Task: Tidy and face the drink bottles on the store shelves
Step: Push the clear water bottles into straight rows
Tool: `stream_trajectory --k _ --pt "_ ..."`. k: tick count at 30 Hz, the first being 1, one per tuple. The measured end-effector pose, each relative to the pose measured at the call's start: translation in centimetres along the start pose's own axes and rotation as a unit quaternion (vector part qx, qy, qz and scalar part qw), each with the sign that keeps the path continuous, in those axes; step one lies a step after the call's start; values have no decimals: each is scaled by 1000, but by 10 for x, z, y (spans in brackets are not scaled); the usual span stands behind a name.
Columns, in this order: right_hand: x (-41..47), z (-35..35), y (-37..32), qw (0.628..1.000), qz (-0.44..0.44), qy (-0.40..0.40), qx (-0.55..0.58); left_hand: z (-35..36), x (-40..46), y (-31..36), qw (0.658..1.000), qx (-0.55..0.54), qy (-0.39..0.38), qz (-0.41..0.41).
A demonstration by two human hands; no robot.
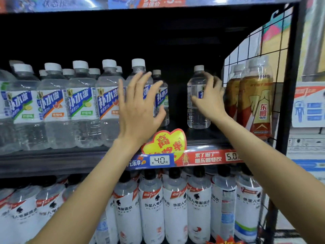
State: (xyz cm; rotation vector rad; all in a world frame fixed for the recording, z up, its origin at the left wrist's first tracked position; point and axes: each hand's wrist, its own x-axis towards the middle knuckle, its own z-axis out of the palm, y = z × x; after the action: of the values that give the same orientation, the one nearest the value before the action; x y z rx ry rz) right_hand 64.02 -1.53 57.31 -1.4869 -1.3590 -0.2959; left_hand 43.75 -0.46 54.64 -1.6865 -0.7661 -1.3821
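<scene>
Light falls from above and in front, bright and even on the front row of clear bottles (56, 106) and on both forearms. The back of the upper shelf (175, 41) sinks into near-black shadow, so nothing behind the front rows can be made out. White glare streaks run down the gold bottles (255, 103) at right and smear the banner strip (140, 2) along the top, washing out its print. The wide-angle lens bows the shelf edges and the wire grid panel (255, 50) outward near the borders. The right hand (209, 97) is softened by motion blur; the left hand (139, 110) is sharper. The lower white-labelled bottles (175, 205) blur toward the left corner.
</scene>
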Motion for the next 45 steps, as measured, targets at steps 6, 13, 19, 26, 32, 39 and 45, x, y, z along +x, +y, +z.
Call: stream_trajectory --k 6,13,19,26,32,39,45 --pt "15 2 13 988 82 -111 67 7 -3 -6 1000 16 -14 6" --pt "11 1 4 985 -36 -149 82 2 2 3 999 49 -24 3" --pt "3 -5 -5 950 -66 -220 214 8 24 27 988 132 -62 54" --pt "9 5 -13 930 -53 -259 257 19 30 23 973 187 -102 84" --pt "24 8 -5 956 -25 -218 193 9 20 8 983 158 -72 52" --pt "33 1 13 989 23 -140 47 9 14 -6 996 73 -42 12" --pt "27 -1 15 997 -15 -80 -6 10 8 -6 999 34 14 -16"
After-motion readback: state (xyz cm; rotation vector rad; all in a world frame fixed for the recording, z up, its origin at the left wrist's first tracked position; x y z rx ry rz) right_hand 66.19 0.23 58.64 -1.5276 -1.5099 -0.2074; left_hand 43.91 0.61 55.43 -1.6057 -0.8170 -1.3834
